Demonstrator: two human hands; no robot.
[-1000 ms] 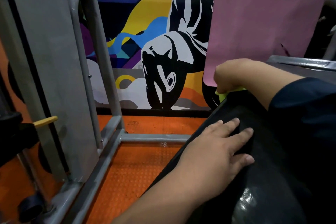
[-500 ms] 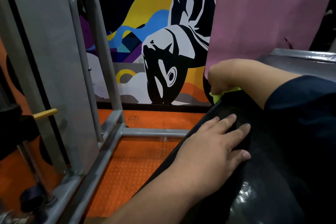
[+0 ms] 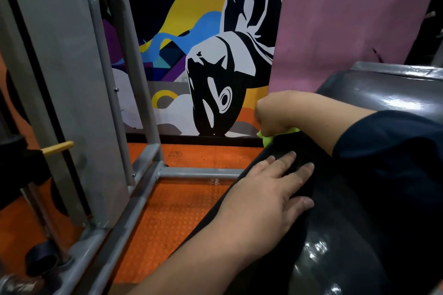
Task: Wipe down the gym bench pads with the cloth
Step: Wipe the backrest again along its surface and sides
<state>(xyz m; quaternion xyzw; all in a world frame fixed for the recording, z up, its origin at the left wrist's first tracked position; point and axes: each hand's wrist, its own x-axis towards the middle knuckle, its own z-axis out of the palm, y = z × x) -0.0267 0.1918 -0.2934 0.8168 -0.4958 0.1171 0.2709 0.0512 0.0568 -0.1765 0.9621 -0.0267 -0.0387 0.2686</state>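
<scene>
Big painted mural [image 3: 203, 55] fills the far wall, black-and-white figure over yellow, blue and purple shapes, and a pink panel [image 3: 347, 19] stands just right of it. Down below, orange studded floor [image 3: 172, 218] runs under a grey steel frame [image 3: 134, 187], its uprights rising on the left and a crossbar running along the floor toward the pad. A yellow-tipped pin [image 3: 57, 148] pokes out at the far left.

Now the action: the black bench pad [image 3: 340, 242] sweeps up from the lower right, glossy, catching highlights near its bottom edge and again on the upper section [image 3: 383, 93] at the right. The dark blue sleeve [image 3: 393, 151] crosses over the pad's middle.

Left hand [image 3: 271, 196] lies flat on the pad near its left edge, palm down, fingers spread and extended, gripping nothing, simply pressing on the surface. Right hand [image 3: 271, 115] is out at the pad's far end, at the top-left corner, curled into a closed fist over the cloth [image 3: 268, 137]. Only a small bright yellow-green corner of that cloth shows, peeking out beneath the fist and touching the pad's far edge; the rest is hidden inside the hand. The two hands sit near each other, the right just beyond the left's fingertips, not touching.
</scene>
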